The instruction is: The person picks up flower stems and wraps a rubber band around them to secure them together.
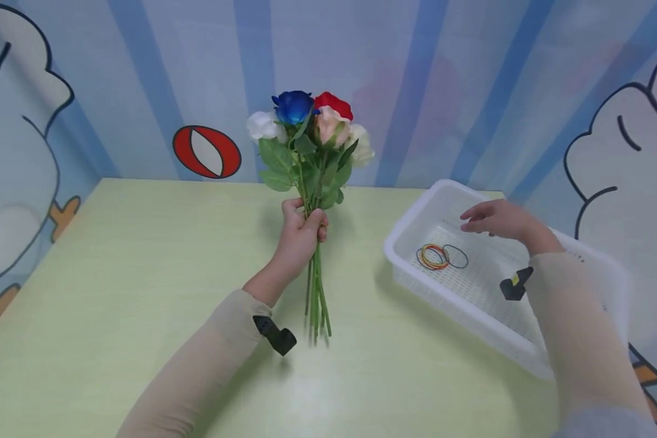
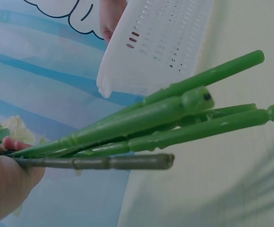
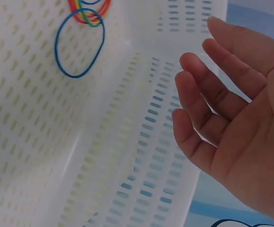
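My left hand (image 1: 301, 234) grips a bunch of artificial roses (image 1: 306, 131) round the stems, blooms away from me. Blue, red, peach and white heads show above green leaves. Below the fist the green stems (image 2: 165, 118) fan out over the table, one of them brownish, as the left wrist view shows. My right hand (image 1: 498, 219) hovers over the white basket (image 1: 471, 307) with relaxed, slightly bent fingers and holds nothing. Several coloured rubber bands (image 1: 434, 257) lie on the basket floor, left of that hand. In the right wrist view a blue rubber band (image 3: 56, 47) lies apart from the red and green ones.
The basket with perforated walls stands at the right of the pale green table (image 1: 142, 274). Behind the table hangs a blue striped backdrop (image 1: 328, 48) with cartoon drawings. Each sleeve carries a small black wrist camera (image 1: 276, 336).
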Motion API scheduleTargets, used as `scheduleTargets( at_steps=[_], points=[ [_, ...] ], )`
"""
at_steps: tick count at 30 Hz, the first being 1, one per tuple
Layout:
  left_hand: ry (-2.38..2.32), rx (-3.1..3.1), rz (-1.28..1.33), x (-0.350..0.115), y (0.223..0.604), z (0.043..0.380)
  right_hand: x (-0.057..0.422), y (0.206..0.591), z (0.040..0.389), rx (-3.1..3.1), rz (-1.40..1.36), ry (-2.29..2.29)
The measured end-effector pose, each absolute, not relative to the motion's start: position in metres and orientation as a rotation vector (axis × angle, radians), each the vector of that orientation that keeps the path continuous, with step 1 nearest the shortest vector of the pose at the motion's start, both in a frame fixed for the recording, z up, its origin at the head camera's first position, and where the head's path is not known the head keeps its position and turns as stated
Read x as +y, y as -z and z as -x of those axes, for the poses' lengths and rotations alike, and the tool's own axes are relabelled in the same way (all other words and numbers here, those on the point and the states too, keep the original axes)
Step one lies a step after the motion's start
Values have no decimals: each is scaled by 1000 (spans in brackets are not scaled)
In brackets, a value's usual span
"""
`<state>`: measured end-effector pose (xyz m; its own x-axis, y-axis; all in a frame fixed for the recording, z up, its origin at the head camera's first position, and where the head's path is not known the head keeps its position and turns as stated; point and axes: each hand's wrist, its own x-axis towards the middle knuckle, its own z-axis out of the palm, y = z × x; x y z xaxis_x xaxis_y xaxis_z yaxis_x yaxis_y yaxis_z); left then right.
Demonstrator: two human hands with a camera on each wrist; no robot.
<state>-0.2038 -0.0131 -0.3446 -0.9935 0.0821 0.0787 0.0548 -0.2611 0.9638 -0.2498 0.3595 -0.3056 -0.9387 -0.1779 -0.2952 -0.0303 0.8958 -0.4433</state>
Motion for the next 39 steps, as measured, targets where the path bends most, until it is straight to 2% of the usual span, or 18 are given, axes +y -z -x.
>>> scheduleTargets(
  at_steps=[11,24,33,39],
  points=[
    [-2484,1914,-142,-14,343,205,349,356,260,2568,179,570],
    [-2501,1912,-149,-14,344,207,342,390,269,2599,156,483],
    [-2532,1848,-125,-16,344,207,340,397,269,2597,162,423],
    [-2543,1836,-116,-20,343,208,342,389,268,2576,246,435]
  ],
)
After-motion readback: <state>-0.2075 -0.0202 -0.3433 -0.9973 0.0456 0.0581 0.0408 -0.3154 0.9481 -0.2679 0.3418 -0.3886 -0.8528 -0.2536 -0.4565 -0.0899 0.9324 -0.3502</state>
